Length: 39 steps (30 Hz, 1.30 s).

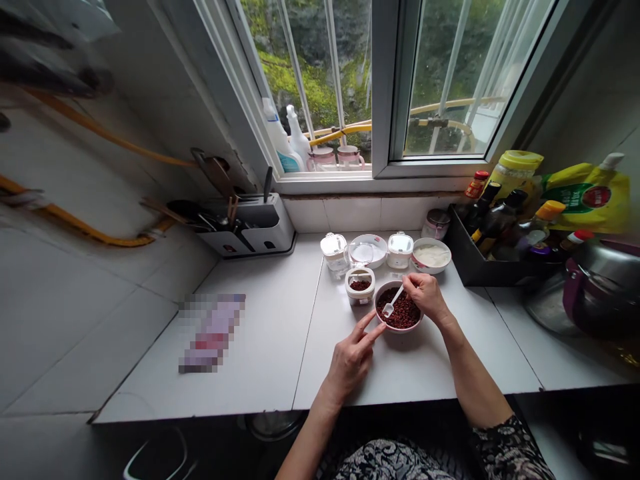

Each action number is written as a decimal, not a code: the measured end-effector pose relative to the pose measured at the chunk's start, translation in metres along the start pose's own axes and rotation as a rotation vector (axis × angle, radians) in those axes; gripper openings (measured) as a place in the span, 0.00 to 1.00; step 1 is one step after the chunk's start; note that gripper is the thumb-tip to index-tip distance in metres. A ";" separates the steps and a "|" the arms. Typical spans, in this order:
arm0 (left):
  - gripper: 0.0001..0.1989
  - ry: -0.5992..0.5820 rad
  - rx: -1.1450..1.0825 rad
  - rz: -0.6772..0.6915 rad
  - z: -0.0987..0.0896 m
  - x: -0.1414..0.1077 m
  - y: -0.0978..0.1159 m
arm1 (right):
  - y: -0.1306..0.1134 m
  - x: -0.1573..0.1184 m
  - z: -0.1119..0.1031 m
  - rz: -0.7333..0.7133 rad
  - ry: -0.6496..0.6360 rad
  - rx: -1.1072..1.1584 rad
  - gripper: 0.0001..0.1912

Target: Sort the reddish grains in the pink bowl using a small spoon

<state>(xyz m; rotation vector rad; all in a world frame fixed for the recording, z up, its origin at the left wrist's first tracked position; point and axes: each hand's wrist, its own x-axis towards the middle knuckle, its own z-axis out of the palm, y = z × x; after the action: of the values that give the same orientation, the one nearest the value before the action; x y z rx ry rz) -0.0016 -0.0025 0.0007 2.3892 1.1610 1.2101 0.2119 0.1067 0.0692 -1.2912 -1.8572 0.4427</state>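
My right hand (425, 296) pinches the handle of a small white spoon (393, 303). The spoon's scoop rests over dark red dried peppercorn-like bits (403, 316) that fill a round bowl (400, 330) with a pale pink rim. With index and middle fingers stretched out, my left hand (353, 357) touches the bowl's near left side; its other fingers are curled and it holds nothing. Just left of and behind the bowl stands a small clear jar (360, 293), its lid raised, with some of the same dark bits inside.
Behind are two white-lidded jars (333, 248), a plate of white grains (369, 252), and a bowl of white flakes (432, 257). A black bottle box (480, 267) and metal pot (550, 310) stand right. A utensil holder (265, 230) and blurred flat item (213, 337) lie left.
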 end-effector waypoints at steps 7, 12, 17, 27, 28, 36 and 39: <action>0.37 -0.006 -0.002 -0.008 0.001 0.000 -0.001 | 0.003 -0.002 0.001 0.114 0.047 0.047 0.23; 0.38 -0.014 -0.010 -0.010 0.001 -0.001 -0.002 | 0.002 0.003 0.002 0.240 0.111 0.121 0.24; 0.37 -0.031 0.005 -0.023 0.002 -0.003 -0.004 | -0.011 0.016 0.004 0.315 0.188 0.130 0.23; 0.37 -0.033 0.025 -0.022 0.004 -0.003 -0.005 | -0.047 0.021 0.034 -0.357 0.316 -0.290 0.22; 0.37 -0.030 0.026 -0.022 0.004 -0.003 -0.005 | -0.048 0.020 0.036 -0.413 0.305 -0.329 0.21; 0.37 -0.042 0.037 -0.035 0.002 -0.001 -0.002 | -0.023 0.022 0.009 -0.350 0.438 -0.276 0.21; 0.37 -0.050 0.024 -0.038 0.001 -0.002 -0.002 | -0.008 0.015 -0.001 -0.301 0.400 -0.260 0.21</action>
<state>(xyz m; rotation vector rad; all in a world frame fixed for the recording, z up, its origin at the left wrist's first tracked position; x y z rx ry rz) -0.0023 -0.0020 -0.0023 2.3892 1.2065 1.1239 0.2055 0.1173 0.0812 -1.1366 -1.7577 -0.2112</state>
